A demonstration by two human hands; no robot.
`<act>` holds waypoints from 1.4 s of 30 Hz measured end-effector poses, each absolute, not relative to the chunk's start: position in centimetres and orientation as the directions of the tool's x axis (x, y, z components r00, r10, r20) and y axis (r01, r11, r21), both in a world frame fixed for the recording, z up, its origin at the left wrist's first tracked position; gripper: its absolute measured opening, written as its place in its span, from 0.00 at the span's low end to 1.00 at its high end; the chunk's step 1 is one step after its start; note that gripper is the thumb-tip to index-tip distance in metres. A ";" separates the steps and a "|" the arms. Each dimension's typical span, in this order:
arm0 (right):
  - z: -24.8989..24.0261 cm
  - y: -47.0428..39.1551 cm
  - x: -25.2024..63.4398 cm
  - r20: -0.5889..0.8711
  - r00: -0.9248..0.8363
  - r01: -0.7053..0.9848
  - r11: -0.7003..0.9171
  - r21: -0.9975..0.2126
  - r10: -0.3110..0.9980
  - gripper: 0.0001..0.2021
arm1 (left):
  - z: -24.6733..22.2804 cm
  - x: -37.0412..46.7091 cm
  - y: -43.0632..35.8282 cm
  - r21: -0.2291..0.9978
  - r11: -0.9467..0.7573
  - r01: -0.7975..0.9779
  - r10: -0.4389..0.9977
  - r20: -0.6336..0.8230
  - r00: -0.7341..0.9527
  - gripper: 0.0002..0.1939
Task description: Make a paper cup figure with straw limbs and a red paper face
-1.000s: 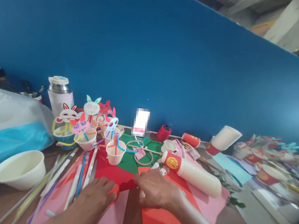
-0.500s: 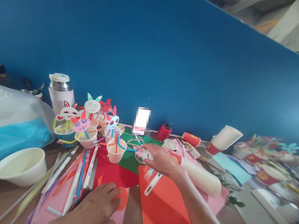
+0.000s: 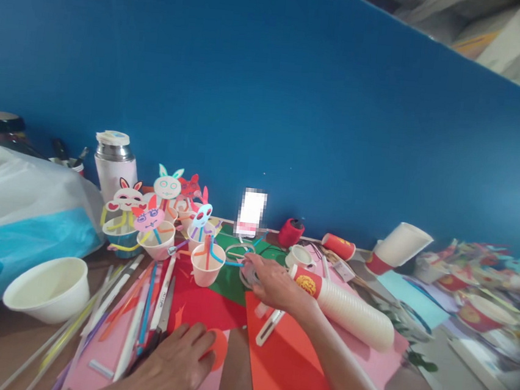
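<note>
Near the front edge my left hand (image 3: pixel 182 362) rests with bent fingers on an orange paper disc (image 3: pixel 218 349), which lies on pink paper. My right hand (image 3: pixel 274 282) reaches to the middle of the table, its fingers closed at a roll of clear tape (image 3: pixel 249 275) that they partly hide. Left of that hand stands a white cup (image 3: pixel 208 266) with coloured pipe cleaners in it. Just below it a white cutter (image 3: pixel 269 328) lies on orange-red paper (image 3: pixel 291 370). A long stack of paper cups (image 3: pixel 354 311) lies to its right.
Cups with paper animal faces (image 3: pixel 167 187), a flask (image 3: pixel 114 165) and a white bowl (image 3: pixel 48 290) stand left. Pens, scissors and sticks lie by my left hand. A bright phone (image 3: pixel 252 209) leans at the blue wall. More cups (image 3: pixel 483 311) stand right.
The view has shifted slightly, so most things appear farther right. My right hand has drawn its fingers in at the tape roll. My left hand stays at the orange disc.
</note>
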State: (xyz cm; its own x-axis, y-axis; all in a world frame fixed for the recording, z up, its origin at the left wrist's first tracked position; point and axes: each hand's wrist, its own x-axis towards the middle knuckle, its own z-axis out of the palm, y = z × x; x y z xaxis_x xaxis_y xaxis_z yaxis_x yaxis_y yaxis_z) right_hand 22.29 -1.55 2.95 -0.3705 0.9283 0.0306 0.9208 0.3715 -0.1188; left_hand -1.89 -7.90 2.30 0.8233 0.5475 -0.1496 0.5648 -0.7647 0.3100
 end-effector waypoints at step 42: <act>11.1 1.6 7.1 0.642 -0.523 0.615 0.770 -0.170 0.560 0.12 | -11.7 -1.2 -5.3 -0.073 -0.854 0.516 0.457 0.370 0.809 0.13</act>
